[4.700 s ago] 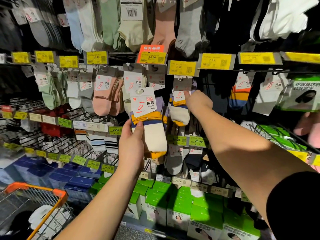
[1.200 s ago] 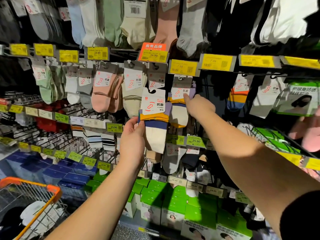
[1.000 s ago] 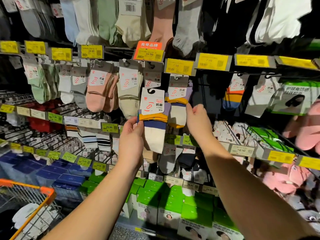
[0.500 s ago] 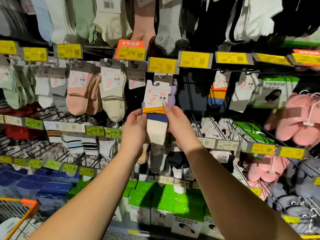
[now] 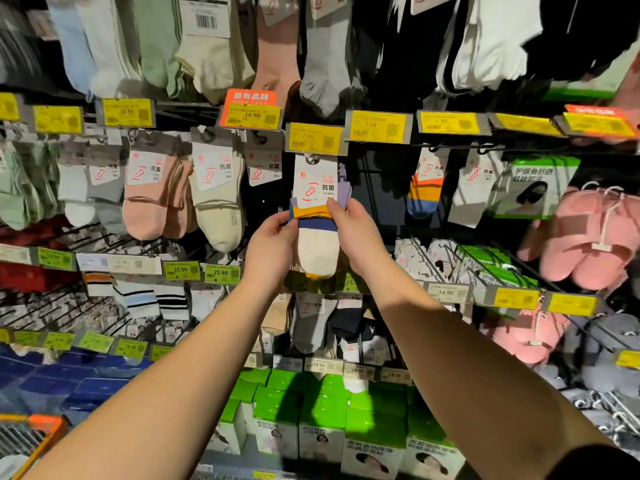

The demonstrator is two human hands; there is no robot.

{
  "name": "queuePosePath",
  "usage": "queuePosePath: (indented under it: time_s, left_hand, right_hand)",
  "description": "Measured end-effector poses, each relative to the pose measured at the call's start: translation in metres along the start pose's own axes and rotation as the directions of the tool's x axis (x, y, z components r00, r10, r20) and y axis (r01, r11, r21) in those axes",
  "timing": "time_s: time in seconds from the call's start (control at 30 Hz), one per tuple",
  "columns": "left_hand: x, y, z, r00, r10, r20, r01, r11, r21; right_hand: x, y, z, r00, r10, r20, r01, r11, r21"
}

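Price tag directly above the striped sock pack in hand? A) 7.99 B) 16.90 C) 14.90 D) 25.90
A: the striped sock pack, pinched by the left hand and the right hand, has its card top right under the yellow price tag reading 7.99.

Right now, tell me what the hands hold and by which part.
Both hold one pack of striped socks: left hand pinches its left edge at the yellow-blue bands, right hand its right edge, below the white card.

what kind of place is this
Probably a supermarket's sock aisle: carded pink ankle socks hang in rows, yellow paper price tags sit above them, and an orange-rimmed wire shopping trolley stands at lower left.
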State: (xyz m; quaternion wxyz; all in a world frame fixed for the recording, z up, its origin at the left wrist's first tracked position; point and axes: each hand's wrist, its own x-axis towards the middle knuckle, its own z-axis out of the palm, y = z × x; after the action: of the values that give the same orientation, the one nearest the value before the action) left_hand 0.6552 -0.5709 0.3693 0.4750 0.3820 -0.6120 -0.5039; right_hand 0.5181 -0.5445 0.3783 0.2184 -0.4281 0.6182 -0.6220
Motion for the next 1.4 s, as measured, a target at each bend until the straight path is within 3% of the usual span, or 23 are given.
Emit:
queuePosePath:
  time_s: [0.3,0.87,1.07,1.23,1.4]
  left_hand:
    - [0.019,-0.007,-0.002,0.998,-0.050,-0.023,0.051,0.998,0.038]
    - [0.021,-0.007,0.001,1.000,-0.012,-0.001,0.012,1.000,0.022]
    - [0.023,-0.015,0.001,0.998,-0.060,0.016,0.059,0.998,0.022]
    - [0.031,-0.019,0.001,0.997,-0.082,-0.006,0.082,0.996,0.041]
    - [0.041,-0.022,0.004,0.989,-0.146,0.027,0.141,0.982,0.125]
  right_hand:
    - [0.016,-0.007,0.008,1.000,0.008,-0.015,-0.009,0.995,-0.103]
    - [0.022,0.006,0.009,0.999,0.033,-0.026,-0.033,0.999,0.016]
    - [0.023,0.015,0.007,0.999,0.044,-0.021,-0.045,0.999,-0.013]
    - [0.033,0.010,0.006,0.999,0.039,-0.016,-0.041,0.974,-0.221]
    - [0.050,0.005,0.006,0.997,0.063,-0.034,-0.072,0.852,-0.518]
